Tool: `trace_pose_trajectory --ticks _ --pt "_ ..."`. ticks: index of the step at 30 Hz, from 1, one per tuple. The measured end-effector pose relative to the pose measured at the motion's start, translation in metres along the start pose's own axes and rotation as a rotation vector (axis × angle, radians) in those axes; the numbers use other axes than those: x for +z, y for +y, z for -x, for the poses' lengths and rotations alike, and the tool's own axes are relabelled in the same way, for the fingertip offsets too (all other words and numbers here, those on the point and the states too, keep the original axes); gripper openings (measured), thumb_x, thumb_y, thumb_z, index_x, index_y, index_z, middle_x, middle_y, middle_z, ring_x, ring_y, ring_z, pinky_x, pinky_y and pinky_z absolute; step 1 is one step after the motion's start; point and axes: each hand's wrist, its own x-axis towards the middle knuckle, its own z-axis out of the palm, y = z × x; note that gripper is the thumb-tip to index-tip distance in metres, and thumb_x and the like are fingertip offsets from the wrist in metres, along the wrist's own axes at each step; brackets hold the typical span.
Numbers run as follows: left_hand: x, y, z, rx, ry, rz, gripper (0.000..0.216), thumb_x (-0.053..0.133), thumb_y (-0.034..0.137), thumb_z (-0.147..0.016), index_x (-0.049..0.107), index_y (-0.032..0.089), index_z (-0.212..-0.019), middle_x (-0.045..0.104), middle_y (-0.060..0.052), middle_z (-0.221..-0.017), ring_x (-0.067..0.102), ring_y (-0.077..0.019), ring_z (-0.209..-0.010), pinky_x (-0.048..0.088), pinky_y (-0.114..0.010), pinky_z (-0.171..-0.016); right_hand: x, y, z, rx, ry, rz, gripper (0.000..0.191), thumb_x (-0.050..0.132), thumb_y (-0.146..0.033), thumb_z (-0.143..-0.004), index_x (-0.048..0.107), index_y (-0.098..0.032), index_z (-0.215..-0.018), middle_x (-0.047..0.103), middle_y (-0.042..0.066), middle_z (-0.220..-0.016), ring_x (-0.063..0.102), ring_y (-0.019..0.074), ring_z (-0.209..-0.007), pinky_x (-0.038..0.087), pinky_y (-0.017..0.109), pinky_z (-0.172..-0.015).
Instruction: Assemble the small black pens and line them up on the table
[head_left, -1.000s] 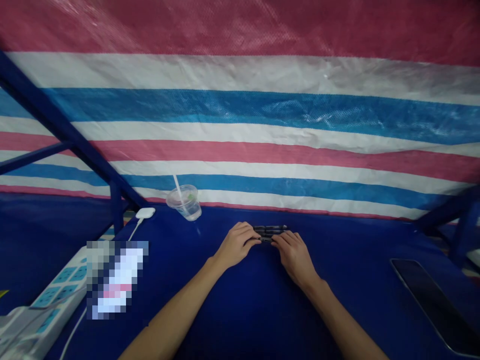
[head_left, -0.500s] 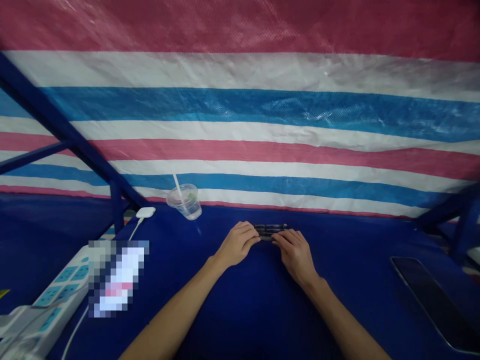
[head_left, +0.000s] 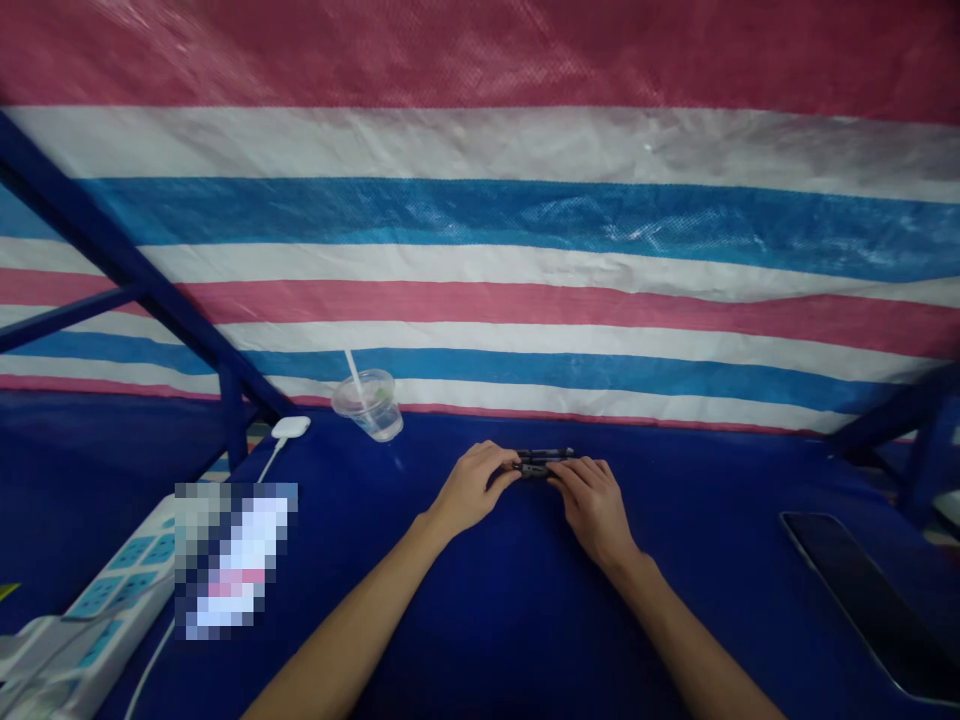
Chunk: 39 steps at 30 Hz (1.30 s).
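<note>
Several slim dark pens point(head_left: 551, 454) lie side by side across the blue table point(head_left: 480, 620), with their clips partly visible. The nearest dark pen point(head_left: 534, 470) sits a little in front of the others. My left hand point(head_left: 474, 487) pinches its left end between thumb and fingers. At the other end, the fingers of my right hand point(head_left: 594, 508) are closed on the same pen. Both hands cover the pens' ends, so their exact number cannot be told.
A clear plastic cup point(head_left: 381, 420) with a straw stands at the back left. On the left are a white charger point(head_left: 291, 427), a pixelated bright screen point(head_left: 244, 550) and a power strip point(head_left: 124, 580). A dark phone point(head_left: 862, 600) lies right. Striped sheeting point(head_left: 525, 300) hangs behind.
The nearest pen has turned or shifted between my fingers and stands slightly apart from the row behind. Both hands have stayed almost in place.
</note>
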Motion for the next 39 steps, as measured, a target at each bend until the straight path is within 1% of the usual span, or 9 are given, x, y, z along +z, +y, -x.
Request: trace_pose_trajectory --ticks 8,14,16,19,21,24,30,35,39 --pt "0.0021 -0.0043 0.0013 -0.012 0.024 0.013 0.015 0.053 0.028 -0.104 0.065 0.02 -0.101 0.068 -0.005 -0.096 0.061 -0.0196 -0.091 0.048 -0.036 -0.085 -0.0015 -0.0013 -0.0017 0.012 -0.022 -0.043 0.016 0.052 -0.02 -0.104 0.068 -0.02 -0.107 0.075 0.007 -0.095 0.066 0.0204 -0.084 0.042 0.036 -0.08" --pt "0.0 -0.0024 -0.0002 0.01 0.009 0.003 0.027 0.05 0.027 -0.105 0.065 0.018 -0.086 0.067 -0.003 -0.083 0.06 -0.0183 -0.084 0.046 -0.033 -0.079 -0.0026 -0.0034 -0.0025 0.014 -0.027 -0.046 0.016 0.053 -0.019 -0.104 0.069 -0.021 -0.104 0.075 0.006 -0.094 0.066 0.02 -0.084 0.042 0.035 -0.08" --pt "-0.0003 -0.0019 -0.0001 0.017 0.012 0.002 0.025 0.051 0.028 -0.105 0.066 0.018 -0.088 0.068 -0.004 -0.085 0.061 -0.0185 -0.085 0.046 -0.033 -0.08 -0.0031 -0.0033 -0.0027 0.013 -0.027 -0.036 0.017 0.052 -0.018 -0.104 0.069 -0.021 -0.105 0.074 0.006 -0.095 0.066 0.0203 -0.085 0.042 0.035 -0.08" --pt "-0.0002 -0.0014 0.0007 0.013 0.025 0.002 0.014 0.059 0.031 -0.102 0.066 0.02 -0.107 0.07 -0.004 -0.095 0.062 -0.0191 -0.089 0.048 -0.035 -0.084 -0.0038 -0.0026 -0.0028 0.007 -0.019 -0.022 0.018 0.051 -0.017 -0.104 0.069 -0.02 -0.109 0.074 0.007 -0.097 0.065 0.0211 -0.086 0.042 0.035 -0.079" --pt "0.0003 -0.0014 0.0013 0.008 0.034 0.003 0.018 0.062 0.032 -0.1 0.064 0.021 -0.114 0.07 -0.004 -0.098 0.063 -0.0191 -0.091 0.049 -0.035 -0.085 -0.0041 -0.0023 -0.0029 0.004 -0.008 -0.019 0.018 0.052 -0.018 -0.104 0.069 -0.019 -0.111 0.074 0.007 -0.098 0.065 0.0215 -0.087 0.042 0.035 -0.079" --pt "0.0011 -0.0019 0.0012 0.027 0.043 -0.01 0.012 0.058 0.029 -0.102 0.065 0.021 -0.108 0.069 -0.005 -0.098 0.063 -0.0189 -0.09 0.049 -0.035 -0.084 -0.0042 -0.0027 -0.0033 -0.001 -0.005 -0.023 0.02 0.051 -0.018 -0.104 0.069 -0.02 -0.112 0.074 0.007 -0.099 0.065 0.0215 -0.088 0.042 0.036 -0.08" --pt "0.0008 -0.0027 0.0001 0.057 0.035 0.002 0.02 0.054 0.028 -0.104 0.069 0.018 -0.095 0.071 -0.006 -0.094 0.062 -0.0198 -0.091 0.049 -0.038 -0.087 -0.0042 -0.0033 -0.003 0.0 -0.034 -0.03 0.02 0.05 -0.018 -0.104 0.069 -0.021 -0.11 0.075 0.007 -0.1 0.065 0.0204 -0.087 0.042 0.036 -0.079" --pt "0.0007 -0.0018 0.0015 0.032 0.049 0.009 0.017 0.061 0.033 -0.101 0.066 0.022 -0.113 0.071 -0.006 -0.1 0.064 -0.0204 -0.094 0.051 -0.039 -0.088 -0.0037 -0.0021 -0.002 -0.006 -0.029 -0.025 0.019 0.052 -0.018 -0.103 0.069 -0.021 -0.11 0.074 0.007 -0.101 0.065 0.0207 -0.089 0.042 0.036 -0.079" --pt "0.0015 -0.0017 0.0015 0.014 0.053 -0.001 0.013 0.062 0.032 -0.1 0.064 0.021 -0.105 0.069 -0.005 -0.097 0.064 -0.0194 -0.09 0.051 -0.036 -0.084 -0.004 -0.0025 -0.0025 -0.003 -0.04 -0.024 0.02 0.051 -0.019 -0.104 0.07 -0.021 -0.11 0.074 0.007 -0.1 0.065 0.0207 -0.088 0.043 0.036 -0.079"
